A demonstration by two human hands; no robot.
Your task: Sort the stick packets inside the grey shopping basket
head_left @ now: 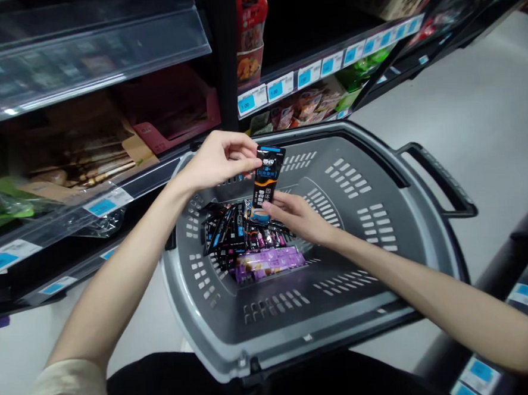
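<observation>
A small black packet (pixel 268 174) with a blue top edge and white lettering hangs upright over a grey shopping basket (pixel 377 155). My left hand (pixel 219 158) pinches its upper end with closed fingers. My right hand (pixel 298 214) reaches in from the right and grips the packet's lower end between thumb and fingers. Below, on the basket's floor, lie several more black packets (pixel 230 226) and a purple package (pixel 268 263).
Store shelves with blue price tags (pixel 275 89) run along the left and back, holding cardboard boxes (pixel 86 149) and snack bags (pixel 305 107). The basket's black handle (pixel 442 180) sticks out at right. Another shelf edge (pixel 520 289) lies at the lower right, with pale floor (pixel 486 100) beyond.
</observation>
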